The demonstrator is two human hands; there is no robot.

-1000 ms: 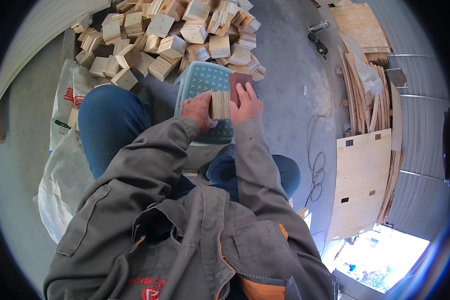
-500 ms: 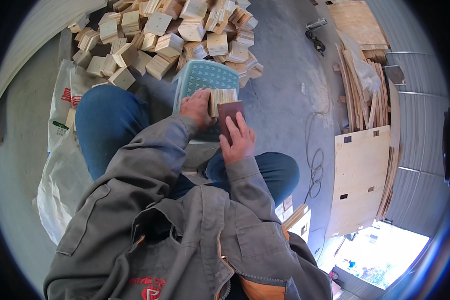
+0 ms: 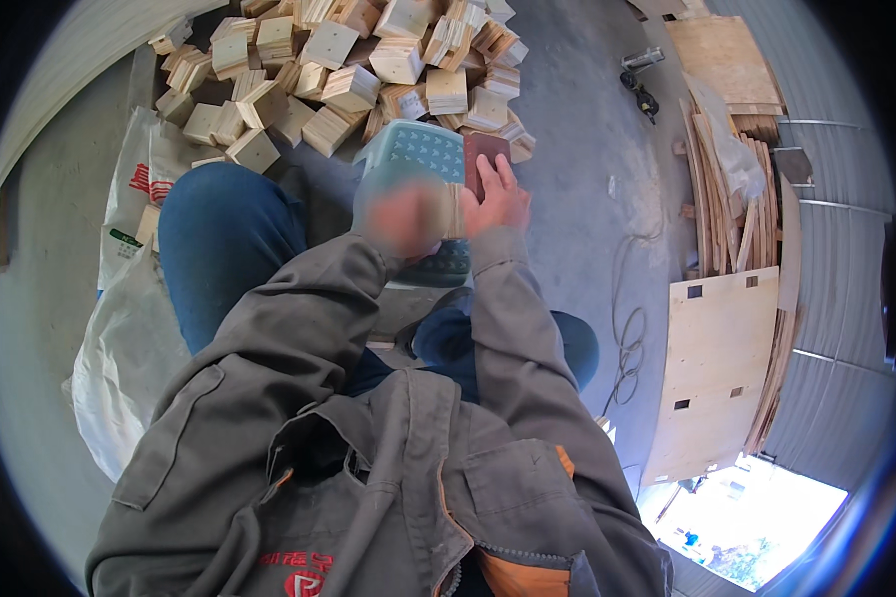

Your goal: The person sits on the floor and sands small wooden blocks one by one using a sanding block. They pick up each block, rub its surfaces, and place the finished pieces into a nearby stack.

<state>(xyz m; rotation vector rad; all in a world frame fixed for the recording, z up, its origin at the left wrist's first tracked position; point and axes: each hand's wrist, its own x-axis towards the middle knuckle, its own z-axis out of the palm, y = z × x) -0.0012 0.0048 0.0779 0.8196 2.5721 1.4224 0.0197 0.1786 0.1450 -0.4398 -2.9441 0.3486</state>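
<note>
On a blue-green plastic stool (image 3: 423,142) between my knees, my left hand (image 3: 400,221) grips a plywood block (image 3: 454,211). That hand is smeared by motion, but its fingers are closed round the block, whose layered edge shows at its right. Directly to the right, my right hand (image 3: 500,202) is closed on a reddish-brown sanding block (image 3: 486,152), fingers flat along its face. The sanding block stands at the plywood block's far right side, beyond the stool's right rim; whether the two touch is hard to see.
A heap of plywood blocks (image 3: 350,90) lies just beyond the stool. White plastic sacking (image 3: 119,368) is at my left. To the right are a coiled cable (image 3: 627,363), a black-corded tool (image 3: 642,90), leaning wood strips (image 3: 712,199) and plywood sheets (image 3: 717,368).
My right hand has slid the sanding block away from me and to the right along the plywood block. My left hand, still on the block, has become blurred with motion.
</note>
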